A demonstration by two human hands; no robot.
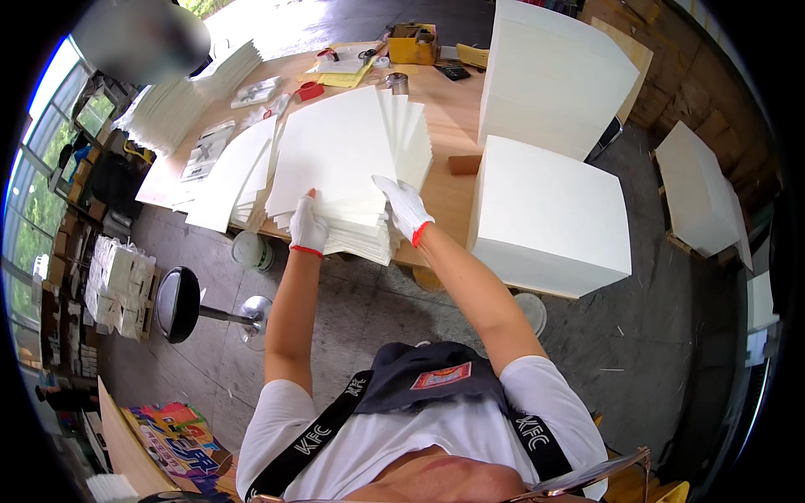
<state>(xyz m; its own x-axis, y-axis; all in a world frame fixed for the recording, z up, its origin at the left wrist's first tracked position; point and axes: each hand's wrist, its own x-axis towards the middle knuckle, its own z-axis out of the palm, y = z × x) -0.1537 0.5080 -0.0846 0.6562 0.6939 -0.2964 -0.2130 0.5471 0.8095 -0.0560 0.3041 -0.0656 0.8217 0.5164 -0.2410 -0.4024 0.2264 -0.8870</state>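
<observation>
A tall stack of large white paper sheets [335,142] lies at the table's near edge, its layers fanned unevenly. My left hand [308,228], in a white glove with a red cuff, is closed on the stack's near left edge. Its thumb points up along the sheets, and the other fingers are partly hidden. At the stack's right edge, my right hand [406,208], gloved alike, is closed against the sheets, its fingers partly hidden. More fanned white sheets [409,142] stand just beyond it. Left of the stack lies a smaller pile of white sheets [231,180].
Two big white paper blocks [545,210] stand at the right. On the wooden table [457,105] are a red tape dispenser [309,90], a yellow box [412,44] and a glass jar [397,83]. A black stool [178,304] and a bucket [251,250] stand nearby on the floor.
</observation>
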